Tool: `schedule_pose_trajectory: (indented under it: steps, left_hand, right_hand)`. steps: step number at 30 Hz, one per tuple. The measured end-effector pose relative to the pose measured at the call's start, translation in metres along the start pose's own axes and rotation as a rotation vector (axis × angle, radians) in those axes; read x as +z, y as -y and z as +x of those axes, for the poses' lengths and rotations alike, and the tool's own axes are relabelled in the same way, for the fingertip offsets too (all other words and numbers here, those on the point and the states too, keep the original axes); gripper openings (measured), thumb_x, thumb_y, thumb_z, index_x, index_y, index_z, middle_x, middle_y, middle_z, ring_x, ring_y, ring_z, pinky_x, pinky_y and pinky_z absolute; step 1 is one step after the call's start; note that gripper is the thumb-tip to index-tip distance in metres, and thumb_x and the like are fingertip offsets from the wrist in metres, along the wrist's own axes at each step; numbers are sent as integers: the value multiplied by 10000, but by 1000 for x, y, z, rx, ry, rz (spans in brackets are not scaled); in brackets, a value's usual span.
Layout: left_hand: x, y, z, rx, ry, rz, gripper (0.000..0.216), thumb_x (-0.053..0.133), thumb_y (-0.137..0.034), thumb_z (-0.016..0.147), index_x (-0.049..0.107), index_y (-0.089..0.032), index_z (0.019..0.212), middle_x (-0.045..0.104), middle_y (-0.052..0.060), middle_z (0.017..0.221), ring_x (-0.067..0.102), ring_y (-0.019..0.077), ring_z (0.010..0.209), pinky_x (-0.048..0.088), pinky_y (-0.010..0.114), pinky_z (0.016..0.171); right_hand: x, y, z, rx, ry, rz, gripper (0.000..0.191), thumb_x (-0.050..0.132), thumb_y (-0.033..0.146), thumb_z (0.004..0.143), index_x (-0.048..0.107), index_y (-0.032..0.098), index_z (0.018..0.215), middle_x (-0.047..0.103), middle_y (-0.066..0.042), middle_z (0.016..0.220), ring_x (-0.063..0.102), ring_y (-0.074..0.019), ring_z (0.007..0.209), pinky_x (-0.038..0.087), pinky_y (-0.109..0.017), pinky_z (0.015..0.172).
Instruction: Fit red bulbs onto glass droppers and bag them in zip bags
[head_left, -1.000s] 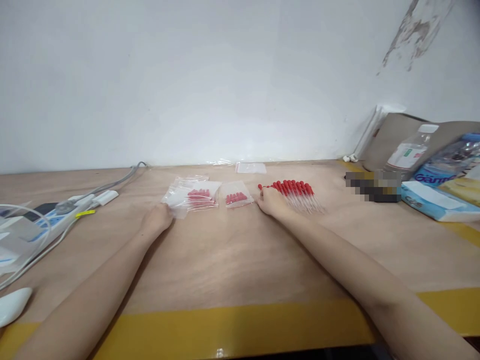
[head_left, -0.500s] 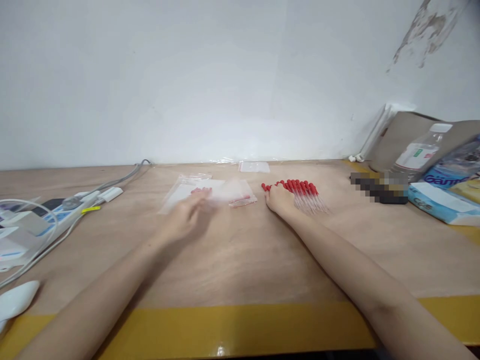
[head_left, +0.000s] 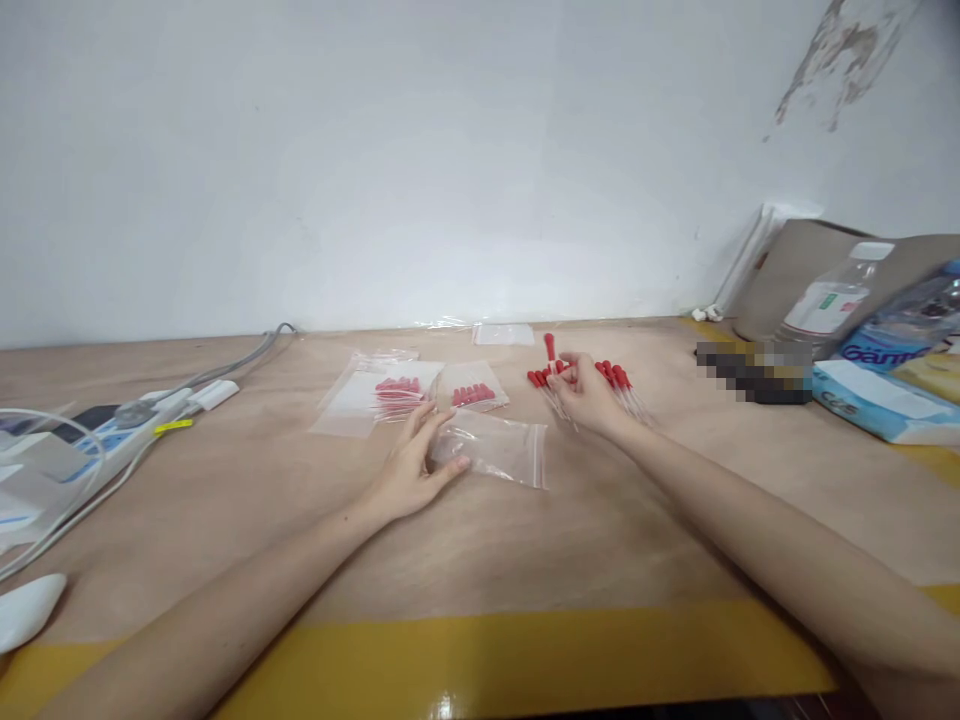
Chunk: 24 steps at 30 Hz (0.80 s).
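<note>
My left hand is at the left end of a clear zip-lock bag, its thumb and fingers on the bag's two edges. The bag lies flat, its zip end toward the right. My right hand pinches a dropper with a red rubber bulb, bulb upward; its lower part is hidden by the fingers. Beneath and beside that hand lie several more red-bulbed droppers with clear stems, partly covered by it. Behind my left hand are clear bags with red bulbs inside, one left and one right.
A power strip with plugs and cables lies at the left, a white object in front of it. At the right are a tissue pack, a bottle and a pixelated dark object. Small bags lie by the wall.
My left hand has moved right and nearer with the bag, which now lies flat. My right hand has lifted a dropper from the row, moving slightly right.
</note>
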<state>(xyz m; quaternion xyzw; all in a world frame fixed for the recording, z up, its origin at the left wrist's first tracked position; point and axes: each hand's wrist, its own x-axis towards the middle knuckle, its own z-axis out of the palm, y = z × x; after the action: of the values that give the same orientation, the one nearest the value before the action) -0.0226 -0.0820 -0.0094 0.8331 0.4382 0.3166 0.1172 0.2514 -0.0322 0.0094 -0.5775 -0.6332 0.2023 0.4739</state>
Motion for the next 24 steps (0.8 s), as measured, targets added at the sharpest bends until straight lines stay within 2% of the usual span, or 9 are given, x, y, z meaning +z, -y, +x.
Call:
schedule_pose_trajectory:
  steps: [4,6,8,10,13,16,19,21,24]
  left_hand:
    - [3,-1,2,-11,38,-43,495,495,-448,813,396,-274,1265,272,77,1379,322,253,1255,389,398,966]
    - [1,-4,3,48,139,61,496,483,-462,815,411,-271,1267,253,70,1408,239,273,1294,303,446,1018]
    - [-1,-9,3,114,266,156,476,444,-468,835,423,-272,1268,280,66,1409,224,276,1300,211,492,1046]
    - [-2,-13,1,142,315,217,426,398,-456,861,456,-273,1241,392,65,1346,330,258,1246,182,511,1043]
    - [-2,-17,-4,124,221,271,364,390,-434,869,534,-258,1154,529,60,1201,464,232,1109,241,496,1007]
    - [-2,-18,-5,133,170,256,351,403,-406,867,541,-247,1147,501,68,1225,440,231,1129,298,447,978]
    - [-2,-16,-3,145,235,222,384,381,-390,880,478,-250,1224,438,68,1302,371,222,1209,261,434,1016]
    - [-1,-14,-2,131,278,217,403,368,-400,884,446,-254,1252,436,65,1310,366,214,1220,225,445,1034]
    - [0,-12,-1,118,276,211,412,373,-421,879,443,-256,1251,448,61,1301,378,214,1212,227,448,1026]
  right_hand:
    - [-9,-12,-25,143,78,314,733,534,281,698,154,219,1321,527,45,678,513,-115,458,419,-247,444]
    - [-11,-15,-33,220,79,415,836,550,243,661,57,235,1336,493,73,625,506,-111,424,419,-237,407]
    - [-11,-17,-37,255,67,474,884,573,213,629,33,231,1329,473,88,586,522,-117,435,447,-239,415]
    - [-9,-18,-38,266,42,511,862,597,216,614,78,223,1302,474,92,580,539,-119,456,480,-250,446]
    - [-5,-19,-40,277,-11,553,744,614,259,622,168,213,1216,496,87,601,560,-113,481,513,-263,491]
    - [-3,-18,-42,284,-45,587,639,623,280,634,216,222,1124,517,80,617,572,-109,483,523,-264,504]
    - [-2,-16,-45,297,-48,658,543,628,293,654,247,239,1037,536,74,633,595,-118,500,531,-278,521]
    - [-1,-15,-46,305,-3,739,478,622,318,676,265,248,986,550,69,650,622,-133,541,537,-299,554]
    - [0,-16,-50,307,78,830,411,600,371,710,283,258,946,569,60,673,643,-151,591,534,-326,588]
